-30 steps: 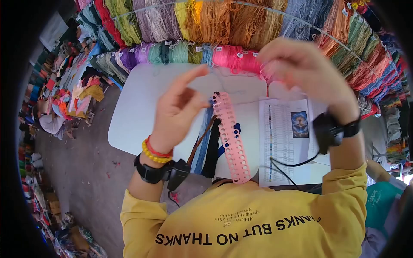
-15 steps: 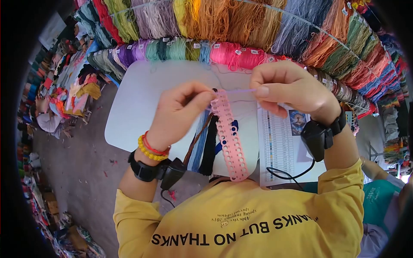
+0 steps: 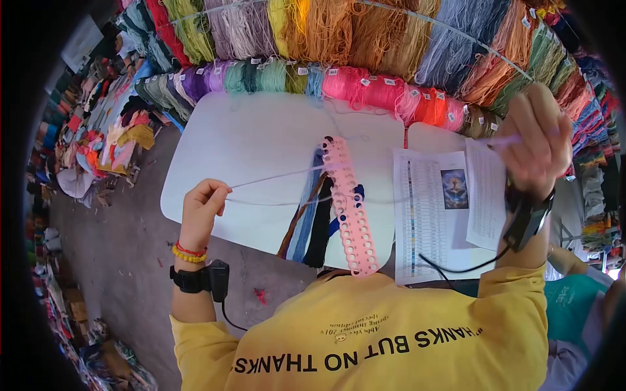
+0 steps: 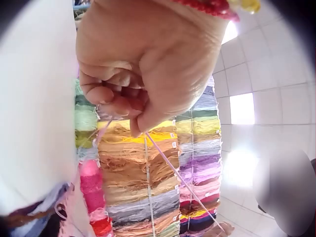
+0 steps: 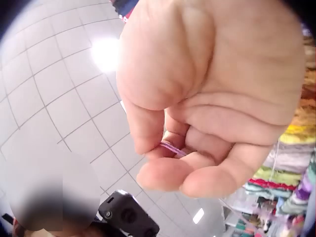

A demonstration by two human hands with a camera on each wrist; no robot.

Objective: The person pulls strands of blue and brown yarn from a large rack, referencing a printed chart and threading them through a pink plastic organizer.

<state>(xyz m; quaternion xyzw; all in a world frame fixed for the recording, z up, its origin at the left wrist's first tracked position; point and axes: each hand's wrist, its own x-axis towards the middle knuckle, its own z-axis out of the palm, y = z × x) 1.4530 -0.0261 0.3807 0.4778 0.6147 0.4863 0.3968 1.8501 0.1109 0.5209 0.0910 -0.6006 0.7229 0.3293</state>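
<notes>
In the head view the left hand (image 3: 203, 207), out over the white table's left part, pinches a pale lilac thread (image 3: 274, 174). This thread runs right to the pink perforated strip (image 3: 352, 215). The right hand (image 3: 536, 140) is raised at the far right, blurred, with a lilac strand (image 3: 507, 140) at its fingers. In the right wrist view a purple thread (image 5: 173, 149) is pinched between its thumb and curled fingers. Blue (image 3: 303, 225), brown and black (image 3: 319, 228) thread bundles hang along the strip's left side.
The white table (image 3: 261, 137) holds printed sheets (image 3: 430, 247) with a small picture at the right. Rows of coloured skeins (image 3: 365, 39) line the back edge. A black cable (image 3: 456, 266) crosses the sheets. Another person in a green garment (image 3: 574, 300) is at the right.
Both hands were near the strip's top end half a second ago. The left hand has moved left and toward the body, the right hand out to the right, with thread drawn out between.
</notes>
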